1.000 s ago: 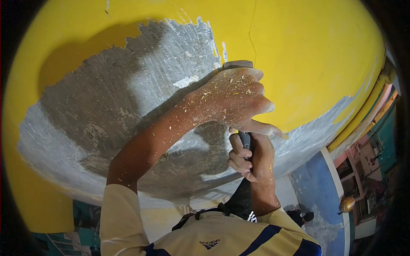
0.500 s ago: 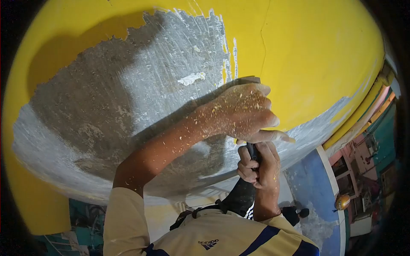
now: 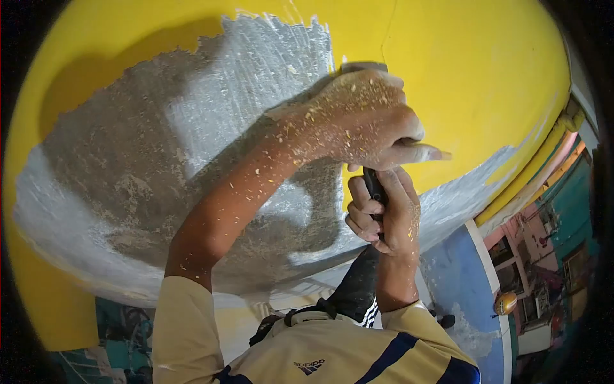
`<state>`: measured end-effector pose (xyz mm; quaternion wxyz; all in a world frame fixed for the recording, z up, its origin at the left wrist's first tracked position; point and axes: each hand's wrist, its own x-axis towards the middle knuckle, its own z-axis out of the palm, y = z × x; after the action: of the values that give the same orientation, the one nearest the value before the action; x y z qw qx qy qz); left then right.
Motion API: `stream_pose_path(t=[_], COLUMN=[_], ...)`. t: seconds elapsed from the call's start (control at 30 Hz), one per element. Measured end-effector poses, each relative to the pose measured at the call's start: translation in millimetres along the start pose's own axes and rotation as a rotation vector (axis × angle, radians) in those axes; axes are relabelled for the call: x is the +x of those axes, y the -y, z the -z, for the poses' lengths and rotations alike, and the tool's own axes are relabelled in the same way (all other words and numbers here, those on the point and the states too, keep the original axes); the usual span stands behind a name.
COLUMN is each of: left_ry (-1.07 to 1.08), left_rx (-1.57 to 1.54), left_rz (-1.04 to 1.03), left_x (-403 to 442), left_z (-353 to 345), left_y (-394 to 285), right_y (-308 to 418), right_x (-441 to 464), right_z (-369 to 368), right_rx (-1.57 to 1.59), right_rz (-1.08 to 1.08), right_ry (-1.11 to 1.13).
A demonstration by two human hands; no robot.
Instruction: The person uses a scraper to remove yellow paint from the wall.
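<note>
Both my hands are on a paint scraper, whose black handle (image 3: 371,185) shows below and whose flat blade edge (image 3: 364,66) shows above. My right hand (image 3: 391,211) is wrapped round the handle. Farther up, my left hand (image 3: 364,118) curls over the blade part with its thumb pointing right; flecks of yellow and white paint cover its back and wrist. The blade edge meets the curved yellow painted surface (image 3: 473,83), beside a large bare grey patch (image 3: 275,57) with a ragged border. My left hand hides most of the scraper.
A thin crack (image 3: 384,45) runs through the yellow paint above the blade. Grey scraped area (image 3: 460,185) continues at the lower right. Beneath are a blue surface (image 3: 457,262), a round yellow object (image 3: 505,303) and cluttered shelving (image 3: 524,281).
Both hands have moved up along the surface with the scraper, its blade edge now higher at the right border of the grey patch. The view has shifted slightly.
</note>
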<state>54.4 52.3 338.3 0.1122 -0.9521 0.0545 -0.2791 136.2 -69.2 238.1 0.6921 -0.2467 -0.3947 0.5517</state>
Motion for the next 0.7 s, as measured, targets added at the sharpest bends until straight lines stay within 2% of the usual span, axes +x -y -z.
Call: stream_pose_path(t=[0.1, 0.27, 0.33, 0.43, 0.53, 0.7], left_ry=[0.13, -0.062, -0.079, 0.035, -0.046, 0.003], left_rx=[0.047, -0.05, -0.064, 0.025, 0.03, -0.119], left_rz=[0.047, -0.049, -0.061, 0.005, -0.002, 0.101], left_x=[-7.4, -28.5, -30.1, -21.2, -12.7, -4.2], left_z=[-19.3, -54.7, -50.6, -33.9, -16.2, 5.9], left_y=[-6.4, -11.7, -12.3, -7.5, -2.1, -1.6], right_y=[-11.2, -32.3, -34.8, -27.1, -17.5, -3.2], right_x=[-13.5, -30.3, -30.4, -17.8, -5.3, -4.0], right_z=[11.5, 23.0, 21.9, 17.4, 5.3, -11.5], right_rx=[-0.032, -0.029, -0.035, -0.063, -0.048, -0.031], right_rz=[-0.045, -0.084, -0.076, -0.043, 0.006, 0.012], right_ry=[-0.055, -0.105, -0.121, -0.093, -0.049, -0.045])
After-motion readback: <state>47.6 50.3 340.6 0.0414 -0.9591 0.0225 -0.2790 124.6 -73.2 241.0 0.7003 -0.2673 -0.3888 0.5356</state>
